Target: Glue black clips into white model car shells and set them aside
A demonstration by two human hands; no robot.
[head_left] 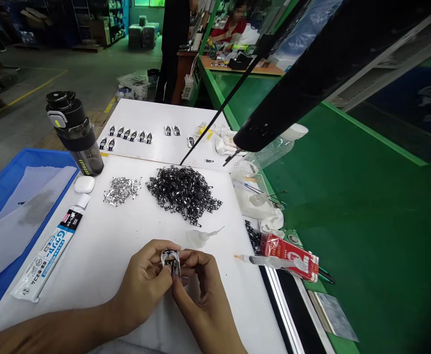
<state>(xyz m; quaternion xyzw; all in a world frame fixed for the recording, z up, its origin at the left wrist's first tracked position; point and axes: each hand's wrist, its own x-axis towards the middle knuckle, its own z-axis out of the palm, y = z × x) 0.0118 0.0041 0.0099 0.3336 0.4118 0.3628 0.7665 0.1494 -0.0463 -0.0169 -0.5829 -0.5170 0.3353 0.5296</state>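
Between my two hands is a small silver-and-black part [170, 259] with a rounded frame, held above the white work surface. My left hand [147, 278] pinches it from the left, its thumb pressed on the face. From the other side, my right hand [200, 285] grips its edge with thumb and fingers. Just beyond lies a translucent dropper bottle [200, 237] with a thin nozzle. Farther off are a pile of small black parts [184, 191] and a smaller heap of silver pieces [121, 190].
At left stand a drink bottle [77, 132], a white case [84, 184], a glue tube [51, 250] and a blue tray [1, 169]. Several similar parts [130, 134] sit in rows at the back. A syringe [270, 261] and red box [284, 250] lie right. A black lamp arm [292, 83] hangs overhead.
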